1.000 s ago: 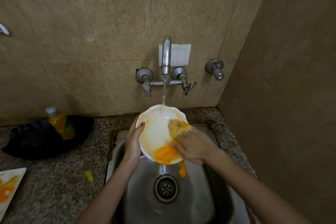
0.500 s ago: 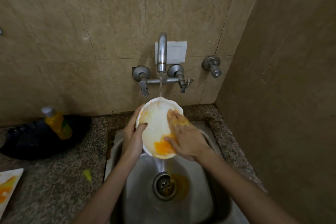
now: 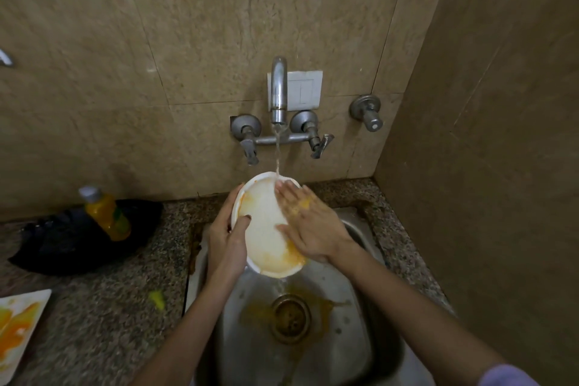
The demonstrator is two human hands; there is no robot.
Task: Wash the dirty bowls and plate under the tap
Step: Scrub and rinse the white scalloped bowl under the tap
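A white bowl (image 3: 264,222) with orange-yellow smears along its lower and left rim is tilted over the steel sink (image 3: 354,351). Water runs from the wall tap (image 3: 279,94) onto its top edge. My left hand (image 3: 227,236) grips the bowl's left rim, thumb inside. My right hand (image 3: 310,226) lies flat with straight fingers against the bowl's inside on the right, orange residue on the fingers. Orange water has pooled round the drain (image 3: 290,318). A white square plate (image 3: 18,323) with orange smears sits at the left edge of the counter.
A yellow bottle (image 3: 106,213) lies on a black bag (image 3: 78,238) on the granite counter (image 3: 100,323) at left. A yellow blob (image 3: 157,298) sits near the sink's left edge. Tiled walls close in behind and on the right, with a valve (image 3: 367,111) beside the tap.
My right hand has slid up the bowl's inside toward the water stream. Much of the orange residue has washed off the bowl and run down round the drain.
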